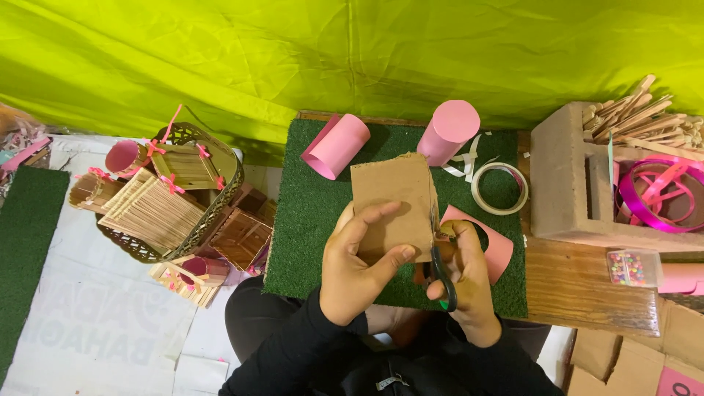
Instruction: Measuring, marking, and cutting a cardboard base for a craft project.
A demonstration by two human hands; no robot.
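The left hand [357, 265] pinches the brown cardboard piece [391, 205] upright over the green turf mat [315, 213] while the right hand [463, 282], closed around scissors [438, 268], cuts its right edge—best kept steady, with left fingers clear of the blades.

The brown rectangular cardboard piece [389, 209] in the left hand [352, 268] looks matt and fibrous, with a rough upper edge. The black-handled scissors [440, 264] in the right hand [466, 282] have smooth plastic loops. Under them lies a dark green square mat of artificial grass [315, 213], bristly and dull, on the worn wooden bench [579, 282]. The two pink paper cylinders [337, 145] at the mat's far edge are smooth and matt. The white tape roll [499, 188] looks slightly glossy. The shiny magenta ribbon [656, 194] sits in a rough grey block [561, 176] beside bare wooden craft sticks [634, 114]. The yellow-green cloth backdrop [352, 51] is creased, with a slight sheen.
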